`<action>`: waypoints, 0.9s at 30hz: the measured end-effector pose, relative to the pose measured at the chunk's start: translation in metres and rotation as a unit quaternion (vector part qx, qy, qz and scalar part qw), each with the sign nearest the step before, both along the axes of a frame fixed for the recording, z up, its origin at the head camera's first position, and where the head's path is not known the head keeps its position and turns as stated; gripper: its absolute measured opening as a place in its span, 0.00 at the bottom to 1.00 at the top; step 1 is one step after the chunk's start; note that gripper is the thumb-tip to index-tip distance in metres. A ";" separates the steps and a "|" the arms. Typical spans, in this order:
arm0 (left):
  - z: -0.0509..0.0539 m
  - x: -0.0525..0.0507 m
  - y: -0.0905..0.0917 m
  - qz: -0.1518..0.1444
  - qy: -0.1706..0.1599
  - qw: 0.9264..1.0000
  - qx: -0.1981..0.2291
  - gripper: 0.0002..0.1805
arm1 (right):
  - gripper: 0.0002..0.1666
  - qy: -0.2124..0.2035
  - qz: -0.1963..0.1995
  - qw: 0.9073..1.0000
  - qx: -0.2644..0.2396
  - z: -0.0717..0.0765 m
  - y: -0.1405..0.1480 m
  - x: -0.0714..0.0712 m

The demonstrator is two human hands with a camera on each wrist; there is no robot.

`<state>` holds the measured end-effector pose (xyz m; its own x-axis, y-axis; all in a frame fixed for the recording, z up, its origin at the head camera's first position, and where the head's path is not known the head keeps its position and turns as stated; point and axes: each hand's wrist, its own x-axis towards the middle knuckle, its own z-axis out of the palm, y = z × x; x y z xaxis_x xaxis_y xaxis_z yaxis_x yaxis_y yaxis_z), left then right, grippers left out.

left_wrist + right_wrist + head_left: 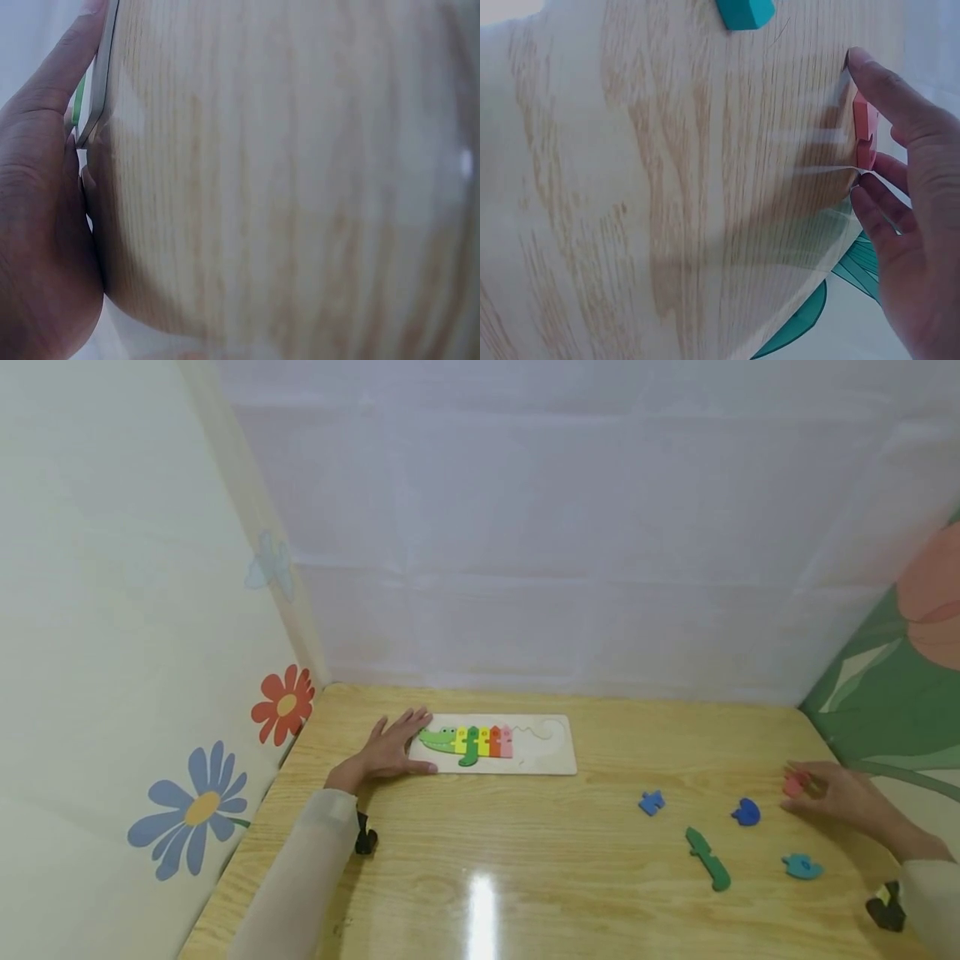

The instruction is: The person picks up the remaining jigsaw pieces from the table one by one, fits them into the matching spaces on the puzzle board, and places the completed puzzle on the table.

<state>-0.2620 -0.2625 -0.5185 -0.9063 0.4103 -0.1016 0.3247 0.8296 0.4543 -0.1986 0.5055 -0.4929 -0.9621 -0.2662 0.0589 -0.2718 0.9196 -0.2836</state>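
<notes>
A pale wooden puzzle board [540,758] lies on the table, with a crocodile's green head [437,741] and yellow, green, orange and pink pieces set side by side in it. My left hand [390,747] rests spread over the board's left end, its thumb along the near edge. In the left wrist view, the hand [45,195] lies against the board's edge [99,82]. At the far right, my right hand [847,793] reaches around a red puzzle piece [795,782]. The right wrist view shows the fingertips by this piece [865,131], the thumb apart from it.
Loose pieces lie on the right of the table: a blue piece [652,802], a dark blue one [746,812], a long green one [707,858] and a teal one [802,867]. Walls of printed cloth [487,527] stand at the back and both sides.
</notes>
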 end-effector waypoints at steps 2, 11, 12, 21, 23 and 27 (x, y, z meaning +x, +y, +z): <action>0.000 0.000 0.000 0.001 0.001 1.000 0.001 0.63 | 0.49 -0.005 -0.003 1.000 -0.002 0.000 0.000 0.000; 0.001 0.000 0.001 0.003 0.000 1.000 0.001 0.62 | 0.47 -0.012 -0.005 1.000 -0.003 0.001 -0.003 0.001; 0.001 0.000 0.001 0.003 0.000 1.000 -0.001 0.62 | 0.46 -0.013 -0.006 1.000 -0.006 0.001 -0.003 0.001; 0.000 0.000 0.002 0.002 0.000 1.000 -0.007 0.62 | 0.41 0.020 0.000 0.999 -0.027 -0.004 -0.001 0.002; 0.000 0.001 0.002 0.004 0.001 1.000 -0.007 0.62 | 0.40 0.022 0.000 0.999 -0.028 -0.004 -0.001 0.002; 0.000 0.001 0.001 0.005 0.006 1.000 -0.004 0.61 | 0.40 0.016 -0.001 0.999 -0.027 -0.003 -0.002 0.003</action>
<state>-0.2608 -0.2615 -0.5187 -0.9119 0.3995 -0.0936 0.3213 0.8370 0.4429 -0.1960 0.5039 -0.4964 -0.9600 -0.2598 0.1045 -0.2798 0.9037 -0.3240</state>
